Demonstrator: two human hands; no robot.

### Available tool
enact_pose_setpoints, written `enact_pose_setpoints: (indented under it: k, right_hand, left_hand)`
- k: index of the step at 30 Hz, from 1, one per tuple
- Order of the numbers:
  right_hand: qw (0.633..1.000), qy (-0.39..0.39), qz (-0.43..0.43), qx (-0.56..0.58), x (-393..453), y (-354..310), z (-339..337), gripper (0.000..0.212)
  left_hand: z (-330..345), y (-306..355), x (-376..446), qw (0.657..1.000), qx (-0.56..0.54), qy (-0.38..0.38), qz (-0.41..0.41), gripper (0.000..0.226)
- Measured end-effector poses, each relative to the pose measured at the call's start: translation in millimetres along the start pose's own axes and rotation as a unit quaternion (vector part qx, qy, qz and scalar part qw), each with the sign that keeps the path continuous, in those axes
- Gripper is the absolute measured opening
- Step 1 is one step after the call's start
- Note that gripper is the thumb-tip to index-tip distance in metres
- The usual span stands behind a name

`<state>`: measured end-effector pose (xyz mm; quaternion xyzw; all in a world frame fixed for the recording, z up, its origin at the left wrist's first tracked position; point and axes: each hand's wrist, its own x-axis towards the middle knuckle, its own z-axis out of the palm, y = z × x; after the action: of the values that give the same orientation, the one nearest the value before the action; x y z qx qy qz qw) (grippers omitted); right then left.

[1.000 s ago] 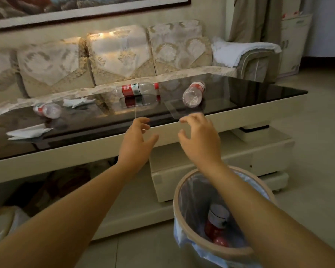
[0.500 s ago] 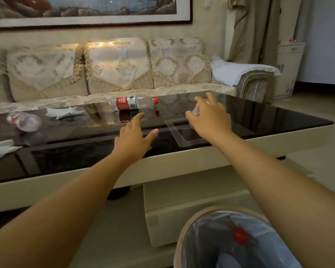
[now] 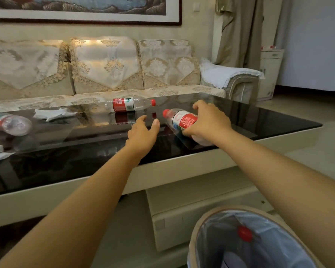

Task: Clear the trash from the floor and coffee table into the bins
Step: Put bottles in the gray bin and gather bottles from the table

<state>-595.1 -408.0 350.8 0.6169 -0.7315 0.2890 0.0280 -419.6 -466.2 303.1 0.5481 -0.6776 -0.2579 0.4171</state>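
On the glossy black coffee table (image 3: 278,120), the right hand (image 3: 209,122) now wraps a clear, red-labelled plastic bottle (image 3: 182,119), which it was only reaching for before. The left hand (image 3: 143,132) hovers spread over the table, just beside that bottle's cap.

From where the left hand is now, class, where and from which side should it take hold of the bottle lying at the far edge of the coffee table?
Grip the far bottle around its labelled middle, coming down from above and the near side. It lies on its side across the view, cap pointing right, so its round body faces the open left hand, which is just short of it. The neck looks too narrow for a firm grip.
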Motion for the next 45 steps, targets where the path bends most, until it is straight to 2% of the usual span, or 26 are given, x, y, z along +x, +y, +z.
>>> enact_pose_setpoints:
  k: [3,6,8,10,12,14,17,20,22,26,32,35,38,42,45]
  right_hand:
    - [0.995,-0.082,0.043,0.044,-11,-11,-15,0.070]
    - [0.972,-0.074,0.106,0.198,-32,-13,-20,0.070]
    - [0.938,-0.066,0.138,0.311,-51,-11,-18,0.071]
    - [0.900,-0.062,0.146,0.407,-71,-9,-13,0.071]
    - [0.876,-0.058,0.136,0.458,-88,-4,-6,0.073]
    - [0.873,-0.052,0.117,0.470,-101,1,-2,0.075]
    - [0.885,-0.059,0.092,0.453,-115,9,2,0.081]
    - [0.892,-0.079,0.117,0.429,-136,21,7,0.086]
    - [0.894,-0.075,0.147,0.416,-155,38,12,0.094]
    - [0.894,-0.077,0.213,0.387,-202,77,20,0.097]
    - [0.878,-0.132,0.292,0.355,-264,108,60,0.111]
    - [0.877,-0.119,0.301,0.354,-267,103,72,0.098]
    - [0.889,-0.049,0.279,0.361,-244,89,73,0.083]
    - [0.934,0.041,0.176,0.308,-201,39,54,0.045]
    - [0.955,0.060,0.070,0.280,-168,-15,41,0.019]
  left_hand:
    - [-2,1,-3,0.999,-0.041,0.008,0.003,0.062]
    - [-4,5,-7,0.995,-0.096,0.015,-0.009,0.059]
    - [-8,9,-11,0.991,-0.135,0.002,-0.011,0.055]
    - [-15,12,-19,0.981,-0.189,-0.048,0.002,0.051]
    - [-24,16,-31,0.963,-0.224,-0.143,0.039,0.043]
    - [-32,18,-36,0.944,-0.228,-0.223,0.087,0.039]
    - [-36,19,-39,0.920,-0.214,-0.307,0.117,0.046]
    - [-35,19,-39,0.905,-0.189,-0.356,0.135,0.055]
    - [-36,15,-37,0.907,-0.216,-0.337,0.129,0.054]
    - [-36,6,-27,0.916,-0.299,-0.259,0.065,0.040]
    - [-40,3,-29,0.933,-0.260,-0.243,0.058,0.032]
    - [-54,-5,-28,0.941,-0.230,-0.240,0.061,0.031]
    - [-73,-18,-26,0.948,-0.209,-0.234,0.059,0.032]
    - [-101,-36,-24,0.954,-0.186,-0.225,0.064,0.032]
    - [-124,-51,-21,0.963,-0.150,-0.215,0.059,0.031]
